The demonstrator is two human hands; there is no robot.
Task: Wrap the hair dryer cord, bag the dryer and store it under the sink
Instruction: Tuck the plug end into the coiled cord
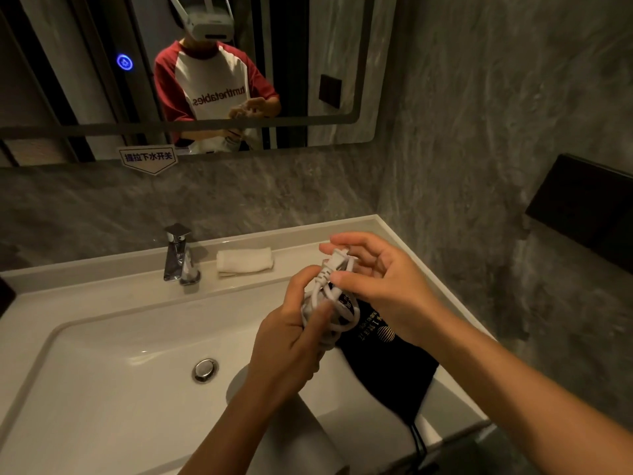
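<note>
My left hand (287, 344) grips a bundle of coiled white cord (344, 322) over the right side of the sink. My right hand (380, 286) holds the white plug (334, 265) at the top of the bundle, between thumb and fingers. Below my left forearm shows a white rounded body, apparently the hair dryer (291, 430), mostly hidden by the arm. A black drawstring bag (387, 365) with gold print lies flat on the counter's right side, under my hands, its strings hanging over the front edge.
The white basin (102, 371) with a chrome drain (205, 369) fills the left. A chrome faucet (178, 255) and a folded white towel (245, 260) sit at the back ledge. A black box (589, 207) juts from the right wall. A mirror (342, 63) hangs above.
</note>
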